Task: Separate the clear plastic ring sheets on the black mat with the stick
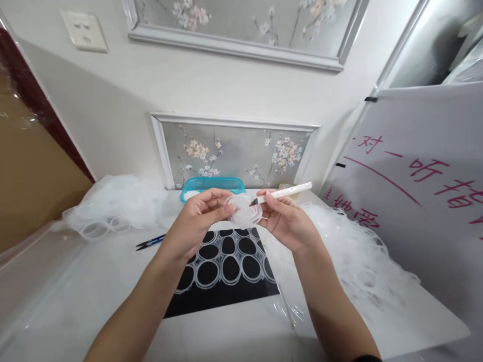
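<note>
Two grips, left hand one clear disc, right hand one pen

Clear round disc held upright; white brush tip touching it.

Both forearms raised, left hand and right hand pinching

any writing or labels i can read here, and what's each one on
White board on the right, handwritten in red, cut off by the frame edge:
"一对一" (first stroke faint)
"听指" (runs out of frame)
A lower red line, too cropped and hidden to read.
Pen in the right hand: no legible marking.
Wall plate: no text.
</note>
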### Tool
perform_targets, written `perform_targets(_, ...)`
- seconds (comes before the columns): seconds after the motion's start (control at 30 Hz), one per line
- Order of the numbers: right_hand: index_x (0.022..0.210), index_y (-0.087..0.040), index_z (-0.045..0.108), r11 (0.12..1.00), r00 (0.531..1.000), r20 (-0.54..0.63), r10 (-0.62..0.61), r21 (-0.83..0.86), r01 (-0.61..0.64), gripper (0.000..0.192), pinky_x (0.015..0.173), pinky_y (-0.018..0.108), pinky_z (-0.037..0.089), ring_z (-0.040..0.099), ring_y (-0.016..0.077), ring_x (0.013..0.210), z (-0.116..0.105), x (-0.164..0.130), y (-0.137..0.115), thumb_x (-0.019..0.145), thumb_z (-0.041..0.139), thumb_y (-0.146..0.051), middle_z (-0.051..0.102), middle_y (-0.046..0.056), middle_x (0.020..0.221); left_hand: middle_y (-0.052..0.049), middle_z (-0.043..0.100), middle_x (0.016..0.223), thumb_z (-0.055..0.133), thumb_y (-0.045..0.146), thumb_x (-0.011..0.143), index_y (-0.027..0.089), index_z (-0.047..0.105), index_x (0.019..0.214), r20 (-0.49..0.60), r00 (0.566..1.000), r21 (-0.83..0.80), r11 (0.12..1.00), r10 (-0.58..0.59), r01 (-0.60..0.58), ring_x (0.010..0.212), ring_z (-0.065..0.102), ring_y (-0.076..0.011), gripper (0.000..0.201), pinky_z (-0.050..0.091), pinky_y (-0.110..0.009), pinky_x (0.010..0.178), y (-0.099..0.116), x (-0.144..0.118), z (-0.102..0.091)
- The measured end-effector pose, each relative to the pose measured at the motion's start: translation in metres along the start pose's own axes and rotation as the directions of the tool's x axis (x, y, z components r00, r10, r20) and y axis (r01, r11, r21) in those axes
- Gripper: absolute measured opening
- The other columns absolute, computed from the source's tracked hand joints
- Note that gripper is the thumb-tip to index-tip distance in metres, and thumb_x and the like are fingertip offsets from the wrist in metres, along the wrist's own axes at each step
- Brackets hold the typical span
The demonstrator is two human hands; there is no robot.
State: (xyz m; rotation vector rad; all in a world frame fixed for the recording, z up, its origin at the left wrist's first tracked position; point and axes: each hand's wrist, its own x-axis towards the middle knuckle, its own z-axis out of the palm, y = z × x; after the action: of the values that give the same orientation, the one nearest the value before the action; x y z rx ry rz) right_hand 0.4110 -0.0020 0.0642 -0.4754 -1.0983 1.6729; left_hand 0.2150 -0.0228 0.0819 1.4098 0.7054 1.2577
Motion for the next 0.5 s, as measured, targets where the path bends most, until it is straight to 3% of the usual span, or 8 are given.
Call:
perform_targets(0.13, 0.085, -0.024, 0.069, 0.987, 0.996, -0.068, -0.063, -0.152, 0.052, 0.023, 0.069, 0.031, 0.055, 0.066, 0.0144, 0.067, -0.01, -0.001, -0.008, 0.071, 0.075, -0.04, 0.072, 0.001, 0.073, 0.002, 0.066, 0.074, 0.081, 0.031, 0.073, 0.018, 0.064, 0.094, -0.035, 0.999, 0.034, 0.999, -0.025, 0.026, 0.065, 0.066, -0.0129, 0.03, 0.054, -0.026, 0.07, -0.003, 0.002, -0.004)
perform_targets(0.23, 0.086, -0.021, 0.069, 0.837, 0.932, -0.182, -0.315, -0.516, 0.182, 0.028, 0.071, 0.034, 0.053, 0.066, 0.0171, 0.069, -0.029, -0.007, -0.023, 0.074, 0.07, -0.046, 0.071, 0.004, 0.077, -0.003, 0.069, 0.091, 0.077, 0.037, 0.076, 0.019, 0.064, 0.103, -0.052, 0.998, 0.212, 0.977, 0.027, -0.015, 0.083, 0.067, -0.0176, 0.034, 0.054, -0.03, 0.08, -0.001, 0.001, -0.007)
perform_targets(0.3, 0.087, -0.018, 0.071, 0.517, 0.744, -0.254, -0.618, -0.844, 0.141, 0.029, 0.073, 0.036, 0.051, 0.065, 0.0192, 0.072, -0.051, -0.013, -0.038, 0.079, 0.063, -0.045, 0.071, 0.008, 0.083, -0.006, 0.068, 0.104, 0.074, 0.042, 0.078, 0.021, 0.064, 0.106, -0.053, 0.998, 0.408, 0.913, 0.04, -0.015, 0.097, 0.064, -0.0213, 0.036, 0.052, -0.033, 0.084, 0.003, -0.002, -0.011)
perform_targets(0.33, 0.089, -0.018, 0.071, 0.325, 0.618, -0.254, -0.744, -0.946, 0.003, 0.03, 0.075, 0.036, 0.049, 0.065, 0.0208, 0.075, -0.065, -0.017, -0.046, 0.082, 0.059, -0.044, 0.071, 0.009, 0.086, -0.006, 0.066, 0.109, 0.072, 0.045, 0.079, 0.022, 0.064, 0.107, -0.047, 0.999, 0.503, 0.864, 0.026, 0.002, 0.102, 0.063, -0.0228, 0.037, 0.052, -0.034, 0.085, 0.005, -0.004, -0.013)
perform_targets(0.37, 0.094, -0.017, 0.072, 0.163, 0.545, -0.253, -0.799, -0.964, -0.21, 0.033, 0.075, 0.038, 0.047, 0.065, 0.0228, 0.076, -0.081, -0.019, -0.052, 0.086, 0.052, -0.042, 0.07, 0.012, 0.086, -0.005, 0.065, 0.112, 0.071, 0.047, 0.079, 0.024, 0.064, 0.109, -0.038, 0.999, 0.587, 0.809, -0.004, 0.025, 0.105, 0.061, -0.0237, 0.038, 0.051, -0.034, 0.086, 0.008, -0.007, -0.016)
perform_targets(0.4, 0.097, -0.016, 0.072, 0.053, 0.537, -0.295, -0.791, -0.906, -0.419, 0.035, 0.073, 0.039, 0.046, 0.065, 0.0249, 0.077, -0.097, -0.021, -0.058, 0.087, 0.049, -0.041, 0.07, 0.014, 0.086, -0.004, 0.064, 0.115, 0.069, 0.05, 0.08, 0.026, 0.063, 0.111, -0.024, 0.999, 0.659, 0.751, -0.047, 0.051, 0.107, 0.06, -0.0243, 0.039, 0.051, -0.035, 0.086, 0.011, -0.01, -0.019)
perform_targets(0.43, 0.093, -0.014, 0.072, -0.032, 0.571, -0.382, -0.727, -0.811, -0.584, 0.038, 0.068, 0.038, 0.046, 0.064, 0.0258, 0.074, -0.113, -0.023, -0.061, 0.088, 0.047, -0.041, 0.069, 0.017, 0.084, -0.003, 0.063, 0.119, 0.067, 0.051, 0.081, 0.029, 0.062, 0.115, -0.004, 0.995, 0.718, 0.692, -0.097, 0.07, 0.109, 0.059, -0.0246, 0.041, 0.051, -0.035, 0.086, 0.014, -0.013, -0.021)
perform_targets(0.5, 0.071, -0.011, 0.072, -0.174, 0.69, -0.521, -0.502, -0.721, -0.671, 0.038, 0.056, 0.033, 0.044, 0.062, 0.0231, 0.06, -0.142, -0.023, -0.063, 0.084, 0.053, -0.042, 0.067, 0.017, 0.07, -0.001, 0.06, 0.125, 0.062, 0.055, 0.083, 0.033, 0.058, 0.122, 0.046, 0.979, 0.811, 0.58, -0.197, 0.079, 0.112, 0.058, -0.0251, 0.045, 0.051, -0.033, 0.083, 0.018, -0.018, -0.024)
